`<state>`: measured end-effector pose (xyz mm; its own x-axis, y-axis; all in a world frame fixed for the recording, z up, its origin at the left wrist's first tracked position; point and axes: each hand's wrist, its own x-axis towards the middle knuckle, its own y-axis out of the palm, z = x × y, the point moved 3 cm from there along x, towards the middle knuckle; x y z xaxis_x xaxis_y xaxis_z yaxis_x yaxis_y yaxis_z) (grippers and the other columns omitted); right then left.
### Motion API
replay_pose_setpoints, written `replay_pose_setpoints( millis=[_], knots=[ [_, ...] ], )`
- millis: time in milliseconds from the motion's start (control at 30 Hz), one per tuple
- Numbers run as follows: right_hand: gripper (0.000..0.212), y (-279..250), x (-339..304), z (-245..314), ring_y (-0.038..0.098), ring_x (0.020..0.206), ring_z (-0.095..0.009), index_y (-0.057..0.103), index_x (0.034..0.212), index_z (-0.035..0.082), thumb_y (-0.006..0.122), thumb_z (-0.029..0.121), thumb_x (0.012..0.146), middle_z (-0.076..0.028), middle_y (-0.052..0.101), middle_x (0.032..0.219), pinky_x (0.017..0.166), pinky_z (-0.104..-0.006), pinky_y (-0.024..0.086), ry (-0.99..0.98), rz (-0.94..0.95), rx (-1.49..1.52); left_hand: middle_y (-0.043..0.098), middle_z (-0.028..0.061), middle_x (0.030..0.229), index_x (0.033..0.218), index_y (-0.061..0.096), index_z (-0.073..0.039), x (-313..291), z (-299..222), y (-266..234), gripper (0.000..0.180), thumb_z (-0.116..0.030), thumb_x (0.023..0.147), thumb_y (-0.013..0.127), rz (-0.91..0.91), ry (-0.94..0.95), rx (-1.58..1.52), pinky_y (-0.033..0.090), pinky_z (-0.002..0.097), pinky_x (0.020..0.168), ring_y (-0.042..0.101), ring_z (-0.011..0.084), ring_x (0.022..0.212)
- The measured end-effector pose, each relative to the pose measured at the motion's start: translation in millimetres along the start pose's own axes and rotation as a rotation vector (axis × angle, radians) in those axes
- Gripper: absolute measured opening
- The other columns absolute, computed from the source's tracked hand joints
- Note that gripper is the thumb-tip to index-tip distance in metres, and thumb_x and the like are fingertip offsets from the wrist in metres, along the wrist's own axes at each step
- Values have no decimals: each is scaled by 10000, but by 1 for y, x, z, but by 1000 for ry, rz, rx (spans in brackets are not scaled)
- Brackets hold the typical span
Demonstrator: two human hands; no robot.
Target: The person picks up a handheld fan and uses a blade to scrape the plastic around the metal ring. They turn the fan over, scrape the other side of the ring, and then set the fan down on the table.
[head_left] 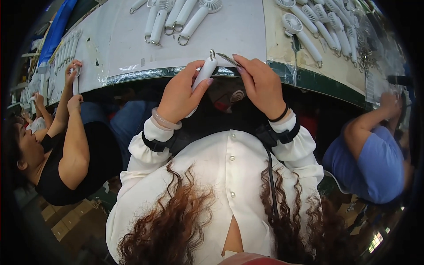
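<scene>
My left hand (180,95) is closed around a white handheld fan (206,71), its handle end tilted up and away from me. A metal ring (212,54) stands at the handle's tip. Most of the fan's head is hidden beneath my hand. In my right hand (263,84), thumb and fingers pinch a slim, pointed metal tool (228,59); its exact kind is too small to make out. The tool's tip is close to the ring, and I cannot tell if they touch. Both hands are at the near edge of the table (238,26).
Several white fans with rings (194,24) lie beyond my hands. More fans (304,42) are piled at the far right, beside loose metal rings (366,59). A person in black (79,154) sits at my left holding a fan; another in blue (380,154) sits at my right.
</scene>
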<state>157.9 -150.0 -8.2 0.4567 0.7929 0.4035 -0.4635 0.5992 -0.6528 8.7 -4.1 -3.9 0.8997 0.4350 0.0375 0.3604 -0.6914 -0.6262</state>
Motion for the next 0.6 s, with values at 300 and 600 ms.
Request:
replay_pose_setpoints(
  millis=[300,600],
  knots=[
    [423,6,-11,5,600,678,-226,648,1182,132,645,-26,790,-64,593,794,567,-308,481,-159,-19,-151,639,140,823,1183,526,-52,-9,7,0,369,-217,886,669,-37,-80,76,493,358,632,631,308,703],
    [485,6,-11,8,599,681,-214,646,1208,140,666,-27,753,-62,594,819,577,-305,490,-154,7,-149,654,144,851,1147,530,-47,-7,6,-2,336,-198,884,675,-13,-95,2,504,344,642,644,293,722]
  ],
)
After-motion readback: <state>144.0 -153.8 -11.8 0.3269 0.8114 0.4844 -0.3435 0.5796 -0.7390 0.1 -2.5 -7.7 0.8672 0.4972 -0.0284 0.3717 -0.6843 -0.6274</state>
